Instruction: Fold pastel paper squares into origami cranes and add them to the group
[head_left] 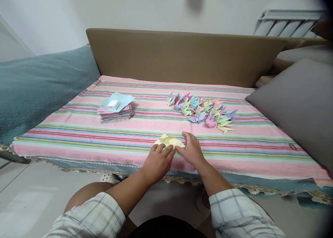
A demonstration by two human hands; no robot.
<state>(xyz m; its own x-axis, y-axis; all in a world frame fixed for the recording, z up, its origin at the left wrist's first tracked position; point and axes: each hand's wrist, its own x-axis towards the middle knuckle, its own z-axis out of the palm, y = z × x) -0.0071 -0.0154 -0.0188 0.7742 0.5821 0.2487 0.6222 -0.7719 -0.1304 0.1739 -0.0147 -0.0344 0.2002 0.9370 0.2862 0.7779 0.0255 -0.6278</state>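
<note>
A pale yellow sheet of folding paper (169,141), partly folded with one side raised, lies on the striped cloth near the front edge. My left hand (159,161) rests over its near left edge, fingers curled down and pressing on it; the fingers and thumb hide part of the fold. At the paper's right end is my right hand (193,150), its thumb touching the near edge and its index finger held apart from the thumb beyond the right corner. Several folded paper cranes (197,117) in many colours stand bunched beyond my right hand.
To the left, a stack of coloured paper (117,118) carries a light blue sheet (125,99) with a small white block (113,104) on top. A brown backboard (171,58) closes the far side. A grey cushion (299,103) leans at right; a blue-green covered armrest (47,89) stands left.
</note>
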